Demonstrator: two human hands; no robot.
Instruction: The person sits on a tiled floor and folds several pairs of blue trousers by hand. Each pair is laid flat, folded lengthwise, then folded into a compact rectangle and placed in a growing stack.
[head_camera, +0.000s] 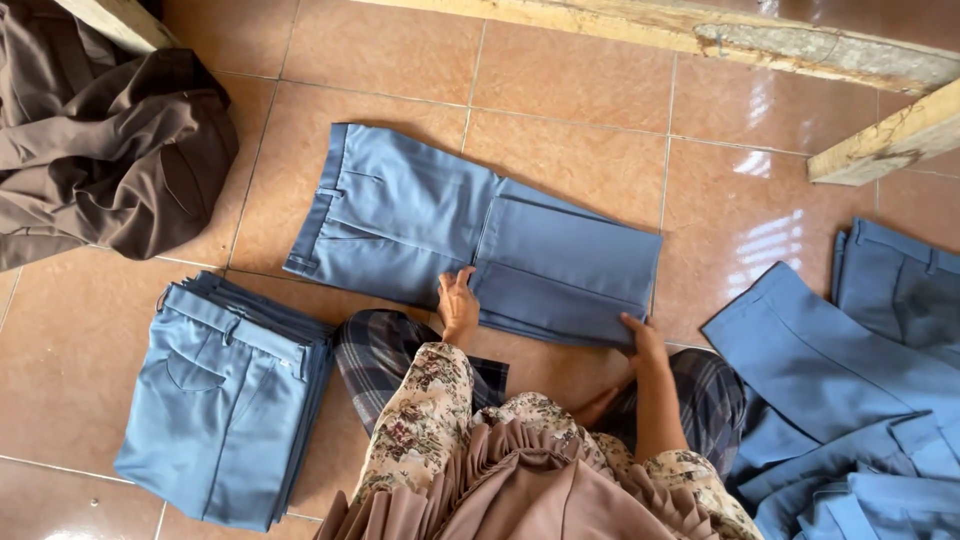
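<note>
A stack of folded blue-grey trousers (225, 400) is lying on the terracotta floor tiles (570, 90) at the lower left, waistbands facing up-frame. A heap of dark brown fabric (100, 140) is slumping in the upper left corner, well apart from the stack. At the right edge, a loose pile of unfolded blue-grey trousers (860, 390) is spreading over the tiles. A rough wooden beam (700, 35) is running along the top, and a second wooden plank (890, 140) is angling in beside it.
</note>
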